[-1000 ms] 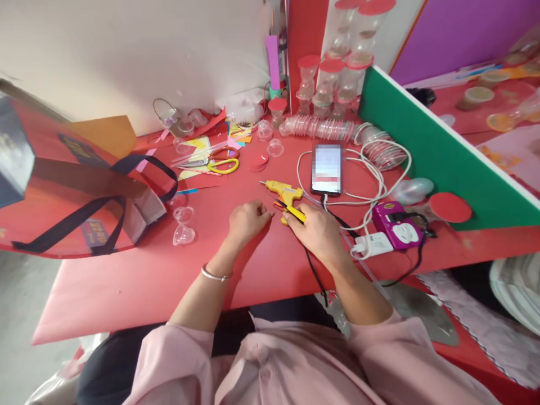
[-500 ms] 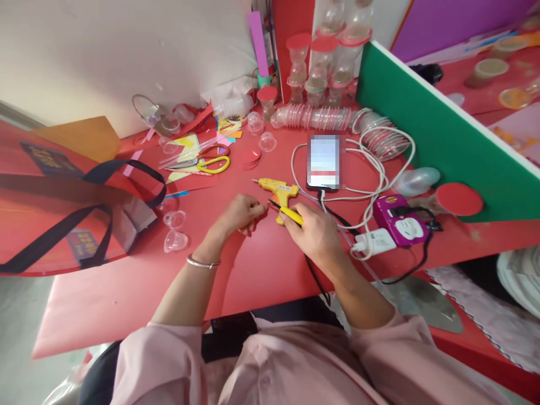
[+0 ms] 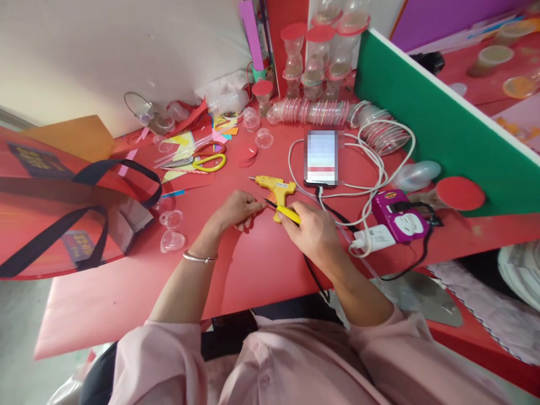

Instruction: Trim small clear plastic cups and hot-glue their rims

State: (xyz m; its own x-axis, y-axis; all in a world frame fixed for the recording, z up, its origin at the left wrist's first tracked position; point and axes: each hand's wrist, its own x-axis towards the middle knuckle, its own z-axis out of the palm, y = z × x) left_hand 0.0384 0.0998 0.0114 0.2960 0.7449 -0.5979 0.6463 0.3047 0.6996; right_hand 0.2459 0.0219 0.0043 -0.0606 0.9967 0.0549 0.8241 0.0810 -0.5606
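Observation:
In my right hand (image 3: 314, 228) is a yellow utility knife (image 3: 288, 214), its dark blade pointing left toward my other hand. My left hand (image 3: 240, 209) is closed in a pinch near the blade tip; whatever sits between its fingers is too small to make out. Just beyond both hands a yellow glue gun (image 3: 276, 187) lies on the red table (image 3: 257, 264), nozzle to the left. Scissors (image 3: 206, 160) with yellow and red handles rest on paper scraps, farther off to the left.
A phone (image 3: 322, 157) lies amid a looped white cable (image 3: 382, 169). Right of it are a purple power adapter (image 3: 399, 216) and a green divider (image 3: 426, 124). Small clear cups (image 3: 172, 241) and a red bag (image 3: 54, 225) stand left. Stacked clear cups (image 3: 312, 111) line the back.
The whole view has shifted slightly. Both hands keep nearly the same pose, with the knife blade still by the left fingertips.

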